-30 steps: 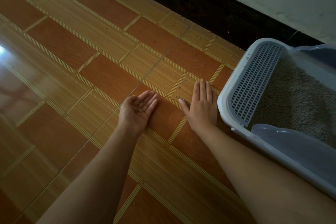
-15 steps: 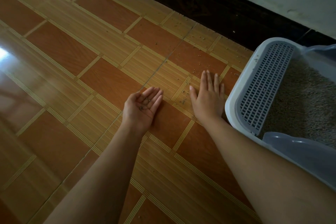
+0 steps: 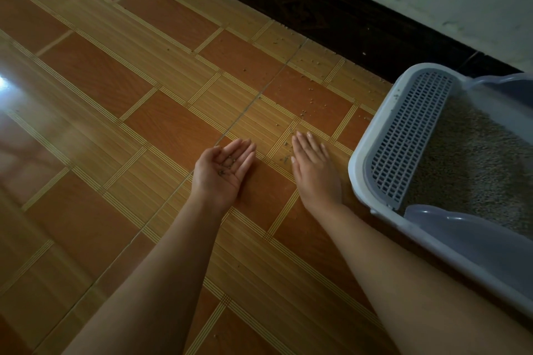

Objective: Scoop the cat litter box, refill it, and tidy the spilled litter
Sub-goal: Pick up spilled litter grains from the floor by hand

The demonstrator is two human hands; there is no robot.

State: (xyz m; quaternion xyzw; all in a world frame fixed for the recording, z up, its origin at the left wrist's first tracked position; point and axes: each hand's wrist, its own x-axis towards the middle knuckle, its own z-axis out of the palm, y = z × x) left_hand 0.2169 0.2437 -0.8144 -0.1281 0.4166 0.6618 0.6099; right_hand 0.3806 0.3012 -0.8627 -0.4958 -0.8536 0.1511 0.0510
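My left hand (image 3: 222, 171) lies palm up on the tiled floor, cupped, with a few litter grains in the palm. My right hand (image 3: 315, 171) rests flat on the floor just to its right, fingers straight, with a small pile of spilled litter (image 3: 285, 154) at its left edge. More spilled grains (image 3: 310, 78) are scattered over the tiles toward the wall. The white litter box (image 3: 357, 179) stands at the right, with a slotted grid step (image 3: 403, 135) and grey litter (image 3: 473, 164) inside.
A dark skirting board (image 3: 331, 8) runs along the wall behind the scattered grains. The orange and tan tiled floor (image 3: 115, 124) stretches out to the left. A translucent grey cover (image 3: 473, 242) borders the box's near side.
My right hand has swept leftward across the floor, away from the box and closer to my left hand, pushing grains ahead of it. My left hand has stayed cupped in place.
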